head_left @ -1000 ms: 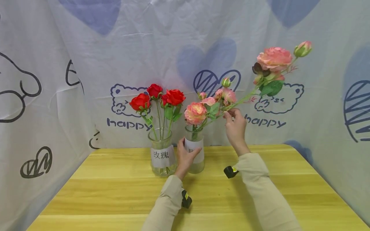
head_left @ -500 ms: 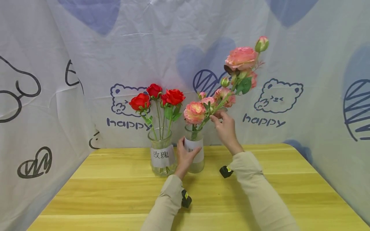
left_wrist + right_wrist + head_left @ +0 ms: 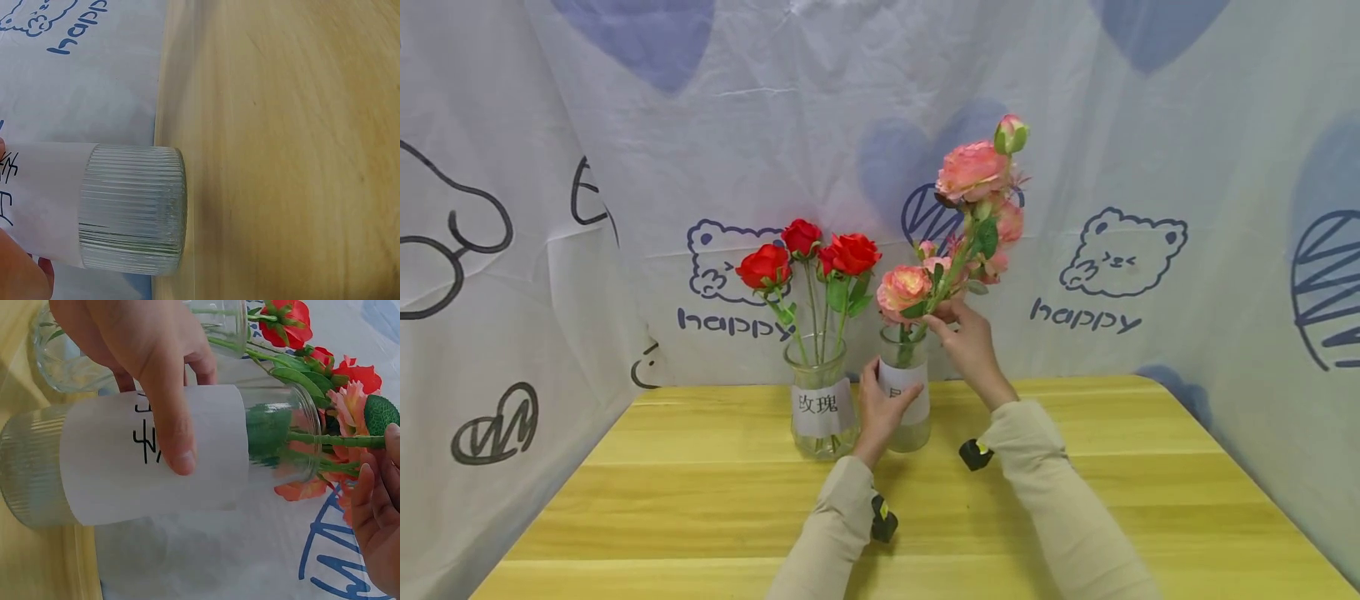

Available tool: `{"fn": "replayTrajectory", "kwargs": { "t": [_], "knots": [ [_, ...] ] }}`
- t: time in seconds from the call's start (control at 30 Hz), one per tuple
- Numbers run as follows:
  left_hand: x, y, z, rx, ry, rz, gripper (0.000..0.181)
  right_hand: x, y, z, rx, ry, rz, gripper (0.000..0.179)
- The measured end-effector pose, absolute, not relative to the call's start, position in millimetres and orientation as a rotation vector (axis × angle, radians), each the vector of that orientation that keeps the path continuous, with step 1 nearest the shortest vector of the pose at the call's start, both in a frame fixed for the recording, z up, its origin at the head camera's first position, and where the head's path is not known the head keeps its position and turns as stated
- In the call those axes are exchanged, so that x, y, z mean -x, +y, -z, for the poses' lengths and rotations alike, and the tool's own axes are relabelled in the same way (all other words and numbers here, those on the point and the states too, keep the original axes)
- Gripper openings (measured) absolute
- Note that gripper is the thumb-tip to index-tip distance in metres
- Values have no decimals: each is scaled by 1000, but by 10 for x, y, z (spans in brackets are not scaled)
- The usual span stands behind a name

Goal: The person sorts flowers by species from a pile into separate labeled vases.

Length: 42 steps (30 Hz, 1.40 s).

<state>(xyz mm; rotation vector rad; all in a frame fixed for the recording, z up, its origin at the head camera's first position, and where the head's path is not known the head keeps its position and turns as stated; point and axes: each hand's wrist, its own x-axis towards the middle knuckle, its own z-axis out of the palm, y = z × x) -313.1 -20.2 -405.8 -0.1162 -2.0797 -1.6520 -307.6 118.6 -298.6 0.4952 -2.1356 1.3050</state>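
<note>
My left hand [image 3: 882, 412] grips a ribbed clear glass vase [image 3: 913, 436] around its white paper label. The label is partly covered by the thumb. With thumb and fingers, my right hand [image 3: 967, 346] pinches the green stem [image 3: 344, 441] of a tall pink flower spray [image 3: 973, 172]. In the right wrist view, the stem passes through the vase mouth, with its lower end inside the neck. Another pink-orange flower [image 3: 904, 292] stands in the same vase, its blooms partly behind the held spray. The left wrist view shows the vase's ribbed base [image 3: 134, 209] on the tabletop.
Left of my left hand, a second glass vase [image 3: 802, 429] with a label holds several red roses [image 3: 852, 252]. Both stand near the back edge of the wooden table [image 3: 715, 517]. A printed cloth [image 3: 1120, 350] hangs close behind.
My right hand has moved left and slightly down with the pink flower spray, which has swung from a rightward slant to nearly upright over the vase. The left hand keeps its hold.
</note>
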Motion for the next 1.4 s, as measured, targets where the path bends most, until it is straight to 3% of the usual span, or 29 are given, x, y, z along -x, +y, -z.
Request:
{"fn": "replayTrajectory", "kwargs": {
  "t": [0.87,1.4],
  "knots": [
    [3127,-190,4058,137,-2049,1658,74,3055,1199,3272,-465,-2208,-1293,19],
    [2987,-199,4050,144,-2113,1497,81,3021,1362,3416,-524,-2224,-1410,32]
  ]
}}
